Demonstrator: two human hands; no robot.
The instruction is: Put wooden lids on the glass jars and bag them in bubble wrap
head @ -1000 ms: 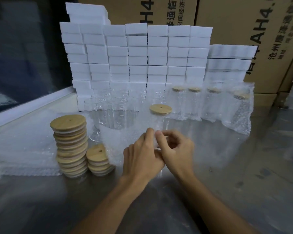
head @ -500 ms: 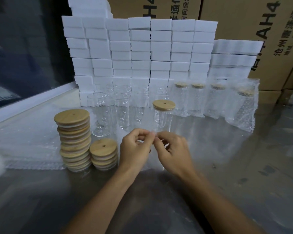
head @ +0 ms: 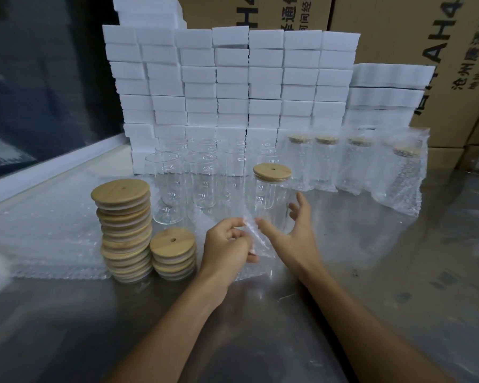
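A glass jar [head: 268,197] with a wooden lid [head: 272,171] stands on the steel table just beyond my hands. My left hand [head: 227,244] pinches the top edge of a clear bubble wrap bag [head: 256,244]. My right hand [head: 291,230] has its fingers spread, reaching toward the lidded jar, apart from the glass. Several lidless glass jars [head: 199,186] stand behind to the left. Two stacks of wooden lids, a tall stack [head: 123,230] and a short stack [head: 173,252], sit left of my left hand. Several bagged, lidded jars [head: 354,164] line up at the right.
A pile of flat bubble wrap bags [head: 44,233] lies at the left of the steel table [head: 398,286]. White foam blocks [head: 233,78] are stacked in a wall behind the jars. Cardboard cartons [head: 440,51] stand at the back and right.
My hands, both pinching the bag's mouth before, have parted. The right hand let go and moved toward the lidded jar; the left still holds the bag.
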